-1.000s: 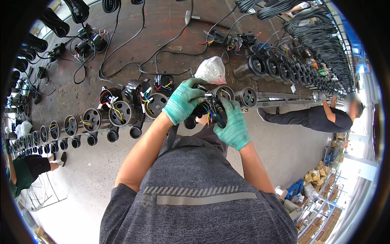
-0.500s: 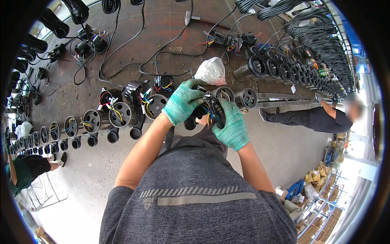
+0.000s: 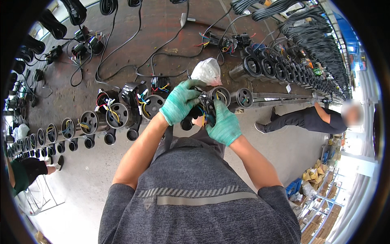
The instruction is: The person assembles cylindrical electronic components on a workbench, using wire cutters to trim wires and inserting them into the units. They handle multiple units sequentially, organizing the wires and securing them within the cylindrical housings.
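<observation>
Both my hands wear green knit gloves and meet in front of my chest at the bench edge. My left hand (image 3: 180, 102) is curled round the left side of a black wired part (image 3: 208, 106). Against its right side presses my right hand (image 3: 224, 125), thumb and fingers closed on it. Yellow and blue wires hang out of the part's lower side; its underside is hidden by my gloves. Just behind the hands lies a white plastic bag (image 3: 206, 72). Round black housings with spoked ends, such as this housing (image 3: 220, 96), stand beside both hands.
The brown bench (image 3: 170, 36) carries black cables (image 3: 118, 53) and wired black assemblies (image 3: 160, 82). Housings (image 3: 89, 122) line its near edge leftward; more housings (image 3: 268, 67) stand at right. A person in dark clothes (image 3: 308, 118) is at the right, another (image 3: 24, 173) at far left.
My right hand has shifted slightly left and closer to my left hand, turning round the part. The whole view has drifted a little. The person at right has moved a leg.
</observation>
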